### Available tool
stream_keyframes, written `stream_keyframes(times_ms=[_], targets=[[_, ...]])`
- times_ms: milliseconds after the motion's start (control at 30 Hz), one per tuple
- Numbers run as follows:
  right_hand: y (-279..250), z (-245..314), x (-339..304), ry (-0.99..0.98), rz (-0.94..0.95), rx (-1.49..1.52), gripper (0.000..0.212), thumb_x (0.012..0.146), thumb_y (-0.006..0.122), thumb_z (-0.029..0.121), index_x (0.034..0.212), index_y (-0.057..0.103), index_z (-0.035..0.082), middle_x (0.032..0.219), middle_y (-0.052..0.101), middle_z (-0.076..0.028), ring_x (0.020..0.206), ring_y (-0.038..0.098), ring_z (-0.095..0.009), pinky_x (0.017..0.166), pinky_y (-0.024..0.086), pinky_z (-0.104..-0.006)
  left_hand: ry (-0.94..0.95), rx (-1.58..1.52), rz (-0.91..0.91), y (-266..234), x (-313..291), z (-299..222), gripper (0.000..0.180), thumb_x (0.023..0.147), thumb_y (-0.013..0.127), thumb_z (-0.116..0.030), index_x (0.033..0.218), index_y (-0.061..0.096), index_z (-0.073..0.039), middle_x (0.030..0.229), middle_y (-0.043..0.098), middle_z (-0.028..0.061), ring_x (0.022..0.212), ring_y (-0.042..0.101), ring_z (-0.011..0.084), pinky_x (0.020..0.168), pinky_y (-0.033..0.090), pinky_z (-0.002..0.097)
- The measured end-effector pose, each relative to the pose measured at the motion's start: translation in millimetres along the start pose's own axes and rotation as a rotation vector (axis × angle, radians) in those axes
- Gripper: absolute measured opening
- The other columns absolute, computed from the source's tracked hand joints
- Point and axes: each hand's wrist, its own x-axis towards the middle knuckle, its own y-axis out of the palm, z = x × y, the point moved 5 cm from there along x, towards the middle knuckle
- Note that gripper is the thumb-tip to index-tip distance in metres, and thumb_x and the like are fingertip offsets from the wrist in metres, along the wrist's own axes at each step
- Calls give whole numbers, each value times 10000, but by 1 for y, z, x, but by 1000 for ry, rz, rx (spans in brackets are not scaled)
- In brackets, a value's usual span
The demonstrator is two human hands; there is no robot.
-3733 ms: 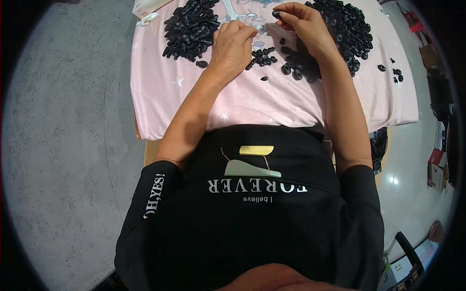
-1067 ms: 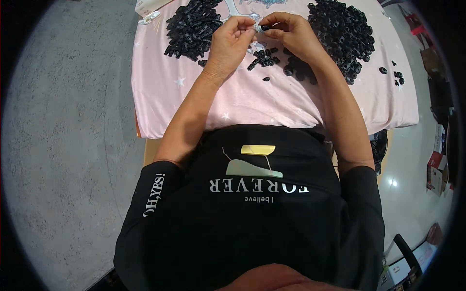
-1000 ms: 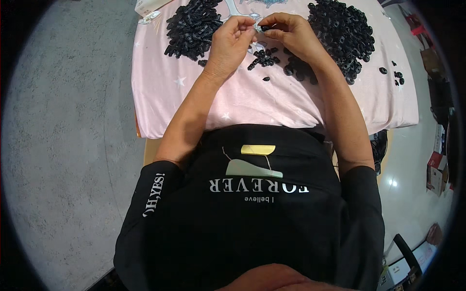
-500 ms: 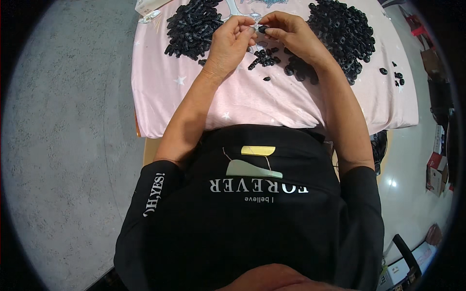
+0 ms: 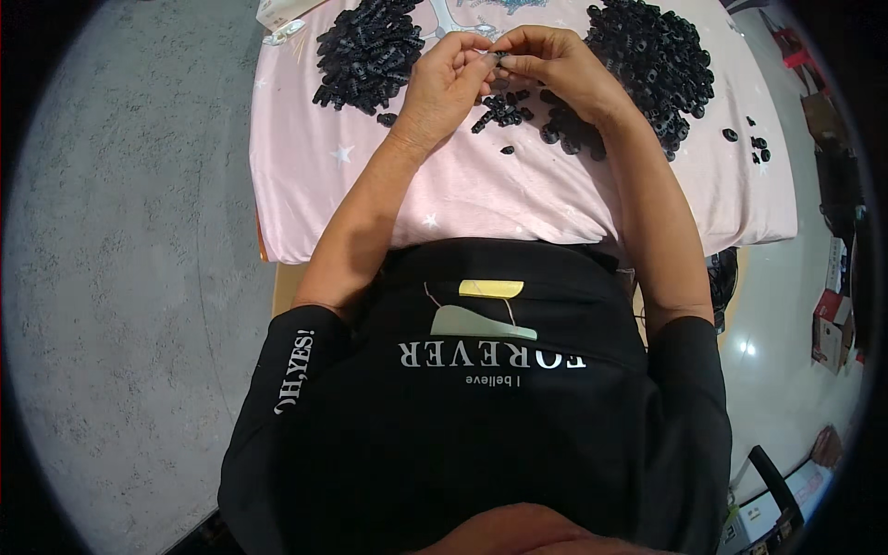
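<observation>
Over the far part of the pink cloth, my left hand (image 5: 451,76) and my right hand (image 5: 562,69) meet fingertip to fingertip. Between them is a small black part (image 5: 500,57), pinched by both thumbs and forefingers; the fingers cover most of it, so its shape is unclear. Just below the hands lies a little cluster of tiny black pieces (image 5: 504,109), with one loose piece (image 5: 507,150) nearer me. A heap of ribbed black parts (image 5: 368,54) is beyond my left hand. To the right of my right hand spreads a bigger heap of rounded black parts (image 5: 652,74).
The pink star-patterned cloth (image 5: 324,203) covers the table. Several stray black pieces (image 5: 758,146) lie near its right edge. A white box (image 5: 285,11) stands at the far left corner. Boxes (image 5: 832,324) sit on the floor at right.
My fingertips have drawn closer together around the small black part, which shows less now. My left hand has shifted slightly right; the heaps look the same.
</observation>
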Motion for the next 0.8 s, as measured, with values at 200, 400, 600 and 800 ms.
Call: stream_keyframes(times_ms=[200,400,600,800], targets=[[-2,-2,3,35,49,46,210,961,654,105,1150,670,15,951,690,-14,832,652,-79,821,545,-223,47,-18,-3,-3,1,1,185,1002,594,-129,1144,608,-12,833,646,9,702,583,53,628,490,192],[-20,-8,7,-37,-116,91,198,960,640,64,1140,675,-9,1001,686,-37,893,662,-91,867,543,-217,68,172,17,-19,-1,-1,138,930,649,-93,1005,701,11,878,691,25,761,630,93,687,513,243],[-24,-9,6,-27,-190,17,198,956,639,52,1143,678,-3,1012,697,-50,925,677,-105,875,546,-225,90,544,207,-17,-8,-6,143,851,701,-99,964,728,-15,888,705,98,780,673,176,736,531,292],[-24,-13,6,4,-190,3,187,960,630,46,1134,679,-3,990,704,-54,887,686,-111,835,548,-225,101,580,161,-3,-12,-15,146,871,709,-101,965,707,11,841,646,48,760,605,102,699,496,252]])
